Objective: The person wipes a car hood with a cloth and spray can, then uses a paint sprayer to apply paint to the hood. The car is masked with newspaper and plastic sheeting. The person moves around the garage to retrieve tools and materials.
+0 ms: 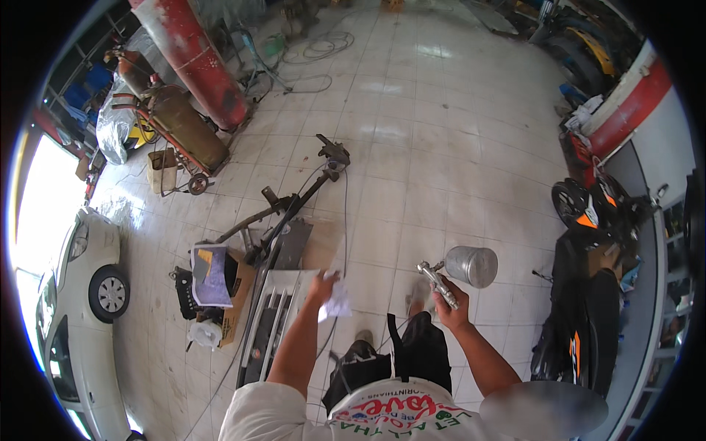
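Note:
In my right hand [453, 307] is a metal spray gun [440, 285], my fingers wrapped round its handle. A round silver cup [472, 266] is attached to the gun and sticks out to the right. My left hand [324, 285] is closed on a crumpled white cloth or paper [336, 303], which hangs below the fingers; which of the two it is I cannot tell. Just left of that hand lies a white slotted panel [277, 300], like a vehicle grille. A dark hose [346, 220] runs along the floor past it.
A metal frame [294, 202] lies ahead on the left, near a cardboard box [241, 283]. Farther back stand a gas-cylinder cart [193, 151] and a red pillar [193, 62]. A white car [92, 323] is at the left, motorcycles [581, 309] at the right. Hoses [316, 48] coil on the far floor.

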### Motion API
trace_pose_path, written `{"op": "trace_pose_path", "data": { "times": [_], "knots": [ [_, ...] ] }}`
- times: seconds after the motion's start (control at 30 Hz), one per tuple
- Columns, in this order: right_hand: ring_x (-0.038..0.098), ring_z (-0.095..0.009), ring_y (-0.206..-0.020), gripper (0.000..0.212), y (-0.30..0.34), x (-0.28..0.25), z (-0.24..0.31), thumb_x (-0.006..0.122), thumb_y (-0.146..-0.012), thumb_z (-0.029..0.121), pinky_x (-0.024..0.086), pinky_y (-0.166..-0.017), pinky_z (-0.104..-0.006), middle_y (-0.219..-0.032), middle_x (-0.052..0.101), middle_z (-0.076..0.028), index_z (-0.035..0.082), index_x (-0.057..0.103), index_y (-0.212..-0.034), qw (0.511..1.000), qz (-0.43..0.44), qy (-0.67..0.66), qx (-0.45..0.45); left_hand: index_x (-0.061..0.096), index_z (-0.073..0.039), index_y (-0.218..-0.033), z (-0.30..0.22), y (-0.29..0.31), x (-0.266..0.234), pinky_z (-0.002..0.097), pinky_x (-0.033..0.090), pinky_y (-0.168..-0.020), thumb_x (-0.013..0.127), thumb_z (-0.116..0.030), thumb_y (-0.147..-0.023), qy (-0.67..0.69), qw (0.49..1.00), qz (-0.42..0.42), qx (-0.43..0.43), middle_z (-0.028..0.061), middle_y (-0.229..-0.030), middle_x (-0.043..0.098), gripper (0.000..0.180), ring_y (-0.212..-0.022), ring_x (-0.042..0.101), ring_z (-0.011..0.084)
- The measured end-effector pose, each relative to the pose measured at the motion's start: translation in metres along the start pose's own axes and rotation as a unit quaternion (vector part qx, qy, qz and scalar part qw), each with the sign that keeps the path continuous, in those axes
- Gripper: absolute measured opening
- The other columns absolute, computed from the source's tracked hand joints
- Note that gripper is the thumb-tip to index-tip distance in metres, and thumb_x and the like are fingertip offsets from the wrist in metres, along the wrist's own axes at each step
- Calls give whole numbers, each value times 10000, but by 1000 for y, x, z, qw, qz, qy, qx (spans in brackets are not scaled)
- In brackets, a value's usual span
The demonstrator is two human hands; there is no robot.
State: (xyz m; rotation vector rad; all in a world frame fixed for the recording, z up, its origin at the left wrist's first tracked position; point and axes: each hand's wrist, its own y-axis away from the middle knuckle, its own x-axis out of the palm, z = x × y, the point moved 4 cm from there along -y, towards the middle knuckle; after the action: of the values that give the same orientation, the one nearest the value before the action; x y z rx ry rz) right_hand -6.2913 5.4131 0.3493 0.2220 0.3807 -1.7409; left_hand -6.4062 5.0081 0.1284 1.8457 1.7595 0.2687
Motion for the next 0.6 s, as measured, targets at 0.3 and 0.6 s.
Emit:
{"op": "trace_pose_path", "data": {
  "times": [0.3, 0.6],
  "knots": [
    [718, -166, -910, 381, -297, 118, -287, 746, -960, 166, 564, -817, -301, -1016, 750, -120, -71, 662, -1246, 995, 68, -58, 35, 650, -96, -1387, -52, -437, 106, 440, 512, -1026, 718, -324, -858, -47, 993, -88, -62, 229, -1260, 711, 579, -1212, 664, 384],
    [592, -50, -610, 424, -412, 153, -418, 708, -986, 170, 477, -524, -220, -1050, 743, -77, -66, 621, -1327, 955, 29, -187, 230, 560, -63, -1480, 42, -681, 154, 444, 527, -994, 730, -296, -865, -194, 929, -287, -131, 288, -1274, 688, 679, -1206, 670, 388]
  ]
}}
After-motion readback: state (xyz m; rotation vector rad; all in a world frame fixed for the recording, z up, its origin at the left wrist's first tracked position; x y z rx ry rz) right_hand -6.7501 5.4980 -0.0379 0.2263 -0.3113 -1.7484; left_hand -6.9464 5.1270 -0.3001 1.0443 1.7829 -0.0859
